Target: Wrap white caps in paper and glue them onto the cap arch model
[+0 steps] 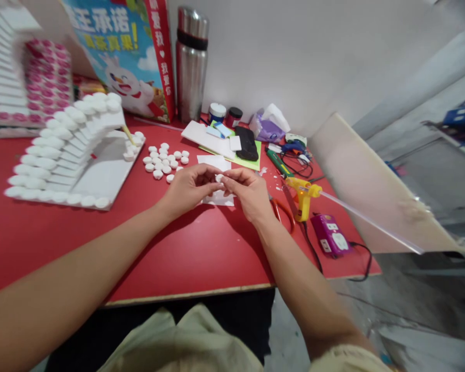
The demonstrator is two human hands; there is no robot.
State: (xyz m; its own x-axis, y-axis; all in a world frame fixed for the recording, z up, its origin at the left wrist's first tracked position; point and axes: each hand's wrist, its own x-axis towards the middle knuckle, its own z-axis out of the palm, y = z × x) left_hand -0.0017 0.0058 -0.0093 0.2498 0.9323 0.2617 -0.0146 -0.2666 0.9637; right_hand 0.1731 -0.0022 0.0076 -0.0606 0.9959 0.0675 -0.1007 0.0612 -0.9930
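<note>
A small white round piece [219,178] is pinched between the fingertips of my left hand [189,188] and my right hand [250,192]. Both hands are closed around it, over white paper [222,200] lying on the red table. Several similar white round pieces [165,161] are scattered just beyond my left hand. Farther left stands a white stair-like model [101,170], edged with rows of the same rounded pieces. Right of my right hand lie orange-handled scissors [283,214], partly hidden by it, and a yellow glue gun [304,195] with a long clear stick.
A purple power socket [330,235] with a black cord sits near the right edge. At the back stand a steel flask [191,67], a printed box [126,57], small jars [217,112] and a purple tissue pack [270,126]. A pink-and-white model [48,77] is at far left.
</note>
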